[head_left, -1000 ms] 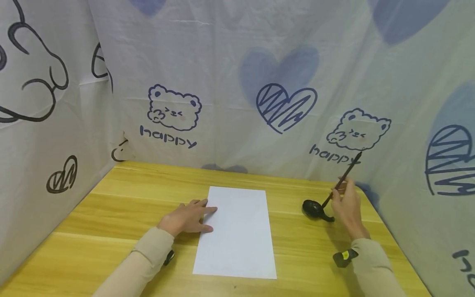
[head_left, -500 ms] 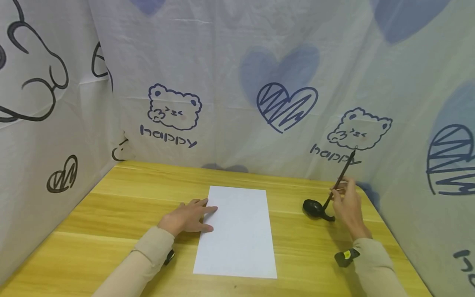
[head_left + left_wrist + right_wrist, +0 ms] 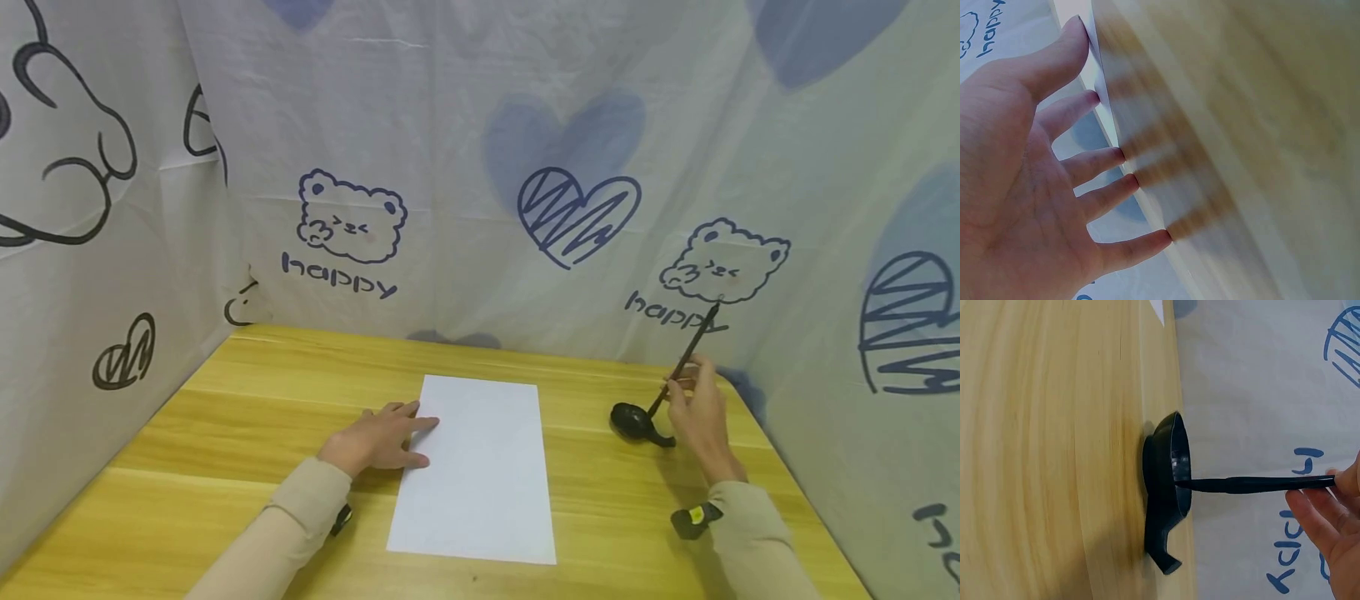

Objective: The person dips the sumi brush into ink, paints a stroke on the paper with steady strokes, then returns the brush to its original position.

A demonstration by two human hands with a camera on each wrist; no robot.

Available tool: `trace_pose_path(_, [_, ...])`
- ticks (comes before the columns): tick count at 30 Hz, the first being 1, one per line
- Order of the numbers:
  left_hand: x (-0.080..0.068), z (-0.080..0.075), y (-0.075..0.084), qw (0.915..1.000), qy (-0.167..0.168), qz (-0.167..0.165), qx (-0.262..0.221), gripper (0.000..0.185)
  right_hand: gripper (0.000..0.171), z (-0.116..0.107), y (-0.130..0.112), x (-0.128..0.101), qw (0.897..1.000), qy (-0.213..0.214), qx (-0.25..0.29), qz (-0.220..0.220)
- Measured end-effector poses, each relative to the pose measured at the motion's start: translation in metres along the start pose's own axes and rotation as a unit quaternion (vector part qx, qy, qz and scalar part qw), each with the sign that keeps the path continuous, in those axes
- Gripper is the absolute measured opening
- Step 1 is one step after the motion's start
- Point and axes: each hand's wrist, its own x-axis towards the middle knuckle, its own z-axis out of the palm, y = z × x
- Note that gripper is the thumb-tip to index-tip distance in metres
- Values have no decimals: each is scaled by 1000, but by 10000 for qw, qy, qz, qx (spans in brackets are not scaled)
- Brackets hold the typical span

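Note:
A white sheet of paper [image 3: 480, 483] lies on the table, its surface blank. My left hand [image 3: 378, 442] rests at its left edge, fingers spread, with thumb and index finger on the sheet. In the left wrist view the fingertips of the left hand [image 3: 1054, 162] touch down on paper and tabletop. To the right, my right hand [image 3: 701, 417] pinches the shaft of a dark calligraphy brush [image 3: 692, 352], held slanted. The brush's bristle end is at the rim of a black ink dish [image 3: 1163, 469] with a curved tail-like handle; the dish sits flat on the table.
The yellow wood-grain table [image 3: 225, 400] meets white cloth hangings [image 3: 450, 125] at the back and both sides, printed with hearts, bears and lettering. A dark wrist device [image 3: 696, 521] with a yellow mark is on the right wrist.
The brush's upper end has tipped slightly to the left, and the bristle end has shifted a little at the dish. The left hand and paper have stayed in place.

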Motion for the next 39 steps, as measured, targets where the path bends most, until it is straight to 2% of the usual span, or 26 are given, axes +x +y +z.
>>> trace_pose_path(8, [-1, -1, 1, 10000, 20, 46, -38, 66, 41, 14, -20, -5, 9967, 134, 790, 111])
trace_pose_path(16, [-3, -4, 0, 9999, 13, 34, -123, 66, 41, 43, -48, -13, 9816, -93, 1902, -128])
trace_pose_path(32, [0, -3, -2, 9999, 21, 49, -152, 66, 39, 77, -85, -23, 9653, -330, 2577, -241])
trace_pose_path(39, [-2, -2, -1, 9998, 11, 31, -209, 66, 38, 88, -95, -30, 9594, -309, 2801, -56])
